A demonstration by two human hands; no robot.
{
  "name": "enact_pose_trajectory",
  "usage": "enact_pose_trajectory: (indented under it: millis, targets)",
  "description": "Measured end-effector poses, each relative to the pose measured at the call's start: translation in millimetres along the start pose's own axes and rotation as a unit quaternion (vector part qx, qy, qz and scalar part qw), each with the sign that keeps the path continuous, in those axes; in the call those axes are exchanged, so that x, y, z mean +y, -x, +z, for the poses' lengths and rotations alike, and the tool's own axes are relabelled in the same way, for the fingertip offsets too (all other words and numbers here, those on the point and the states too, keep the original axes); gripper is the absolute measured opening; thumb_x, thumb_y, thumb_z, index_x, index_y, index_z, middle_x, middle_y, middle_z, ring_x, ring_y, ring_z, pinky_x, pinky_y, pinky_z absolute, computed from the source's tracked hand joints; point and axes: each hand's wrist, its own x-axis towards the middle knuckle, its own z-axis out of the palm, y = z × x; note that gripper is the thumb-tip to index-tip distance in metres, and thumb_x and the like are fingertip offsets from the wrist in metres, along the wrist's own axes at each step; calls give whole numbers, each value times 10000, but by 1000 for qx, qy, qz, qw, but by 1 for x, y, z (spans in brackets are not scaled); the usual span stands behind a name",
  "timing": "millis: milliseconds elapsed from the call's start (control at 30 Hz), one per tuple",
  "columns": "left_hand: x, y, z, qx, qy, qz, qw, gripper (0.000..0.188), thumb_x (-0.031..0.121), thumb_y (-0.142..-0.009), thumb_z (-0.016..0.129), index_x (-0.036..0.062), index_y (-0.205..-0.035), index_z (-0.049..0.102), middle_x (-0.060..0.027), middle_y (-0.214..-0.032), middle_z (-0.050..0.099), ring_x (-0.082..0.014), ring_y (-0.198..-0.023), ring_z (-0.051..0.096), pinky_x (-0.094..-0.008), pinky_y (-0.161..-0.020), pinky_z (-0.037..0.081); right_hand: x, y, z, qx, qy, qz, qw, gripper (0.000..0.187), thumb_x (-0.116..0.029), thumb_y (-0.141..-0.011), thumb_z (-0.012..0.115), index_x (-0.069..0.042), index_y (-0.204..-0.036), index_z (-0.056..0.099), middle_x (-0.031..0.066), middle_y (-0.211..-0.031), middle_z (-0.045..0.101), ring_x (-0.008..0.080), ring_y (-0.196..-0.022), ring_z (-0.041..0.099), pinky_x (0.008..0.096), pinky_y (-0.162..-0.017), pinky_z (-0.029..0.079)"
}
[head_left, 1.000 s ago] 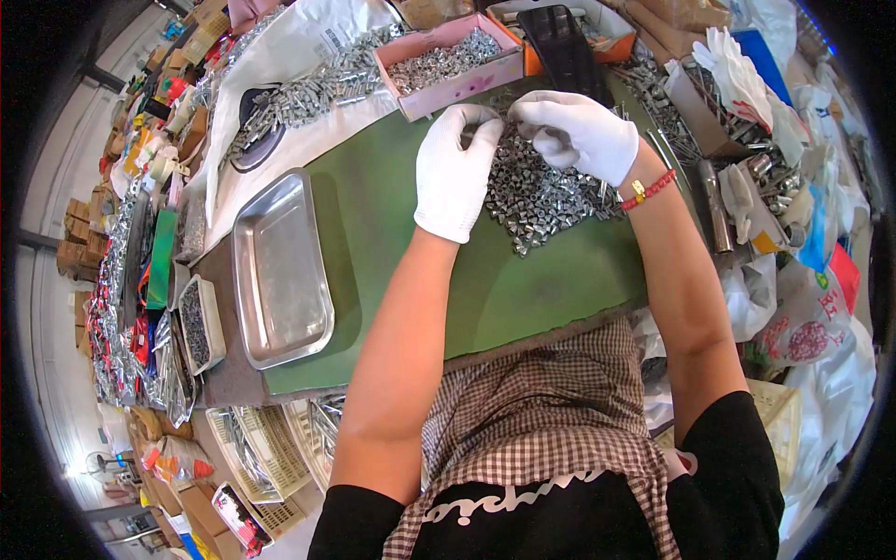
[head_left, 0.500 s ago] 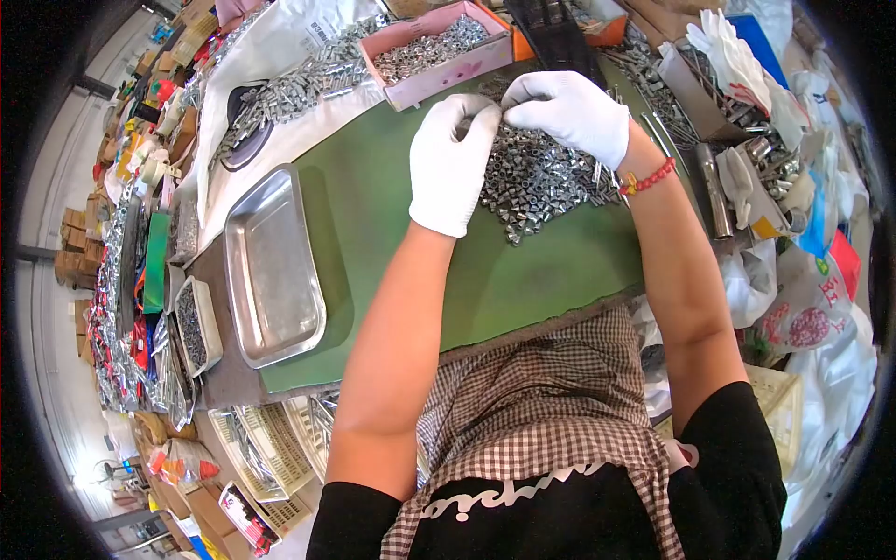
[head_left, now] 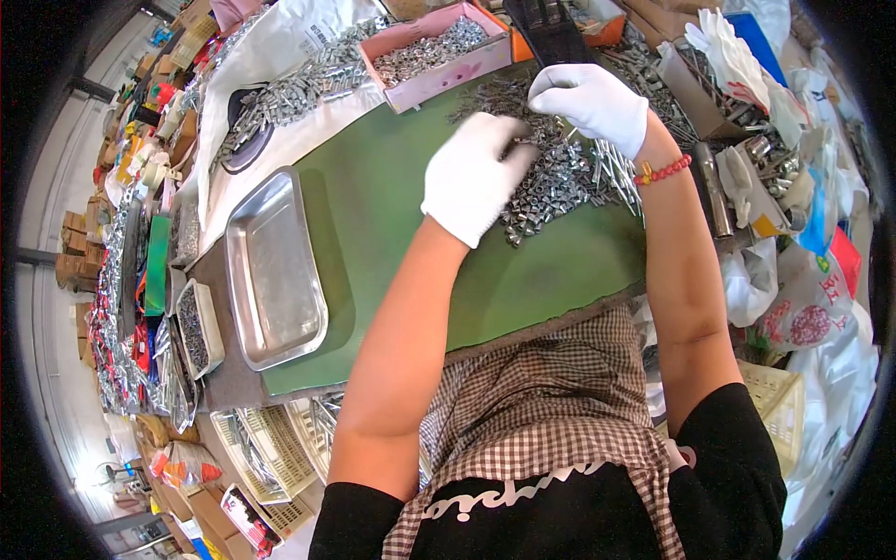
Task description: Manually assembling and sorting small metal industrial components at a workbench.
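Observation:
Small shiny metal sleeves lie in a loose pile on the green work mat. My left hand, in a white glove, reaches over the pile's left side; its fingertips are smeared by motion, so any part in them is hidden. Above the pile's far right side, my right hand, also gloved, has thumb and fingers pinched together; whatever they hold is too small to make out. Several thin metal rods lie at the pile's right edge, below my right wrist.
A steel tray stands on the left of the mat. A pink box of small metal parts sits at the far edge, beside a black object. Metal tubes and a cardboard box crowd the right.
My hands, close together before, have come apart. The left has moved right and down onto the pile; the right has shifted right and slightly away, uncovering more of the thin rods.

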Motion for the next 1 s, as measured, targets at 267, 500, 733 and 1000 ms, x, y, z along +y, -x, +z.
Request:
enact_pose_trajectory:
  millis: [267,500,733,1000]
  targets:
    - [5,-6,-11,138,117,-38,983,110,124,-838,680,36,-905,679,-121,-857,649,-267,-802,637,-344,-738,508,1,1,-1,-106,-87,-19,990,237,-265,-888,655,-54,-985,700,-37,-650,504,65,-470,407,244,-418,313]
    - [5,-4,-30,-62,105,-26,992,170,197,-830,647,57,-920,684,-124,-893,659,-284,-850,641,-359,-776,509,-1,3,-2,-46,-256,52,964,246,-265,-973,591,-38,-1051,648,-91,-599,413,-3,-447,318,187,-398,218]
    - [2,-2,-28,-216,34,2,976,231,289,-825,619,102,-940,691,-125,-937,651,-319,-931,634,-403,-826,507,-1,0,3,2,-302,67,951,438,-427,-1007,527,-57,-1216,636,-95,-587,349,11,-431,261,196,-390,187]
    - [6,-5,-15,80,77,2,994,242,195,-849,647,53,-1041,686,-158,-978,654,-321,-916,633,-384,-824,504,-17,9,29,-118,-297,74,945,850,-758,-938,304,-135,-1513,357,-47,-680,370,36,-424,216,212,-395,161]
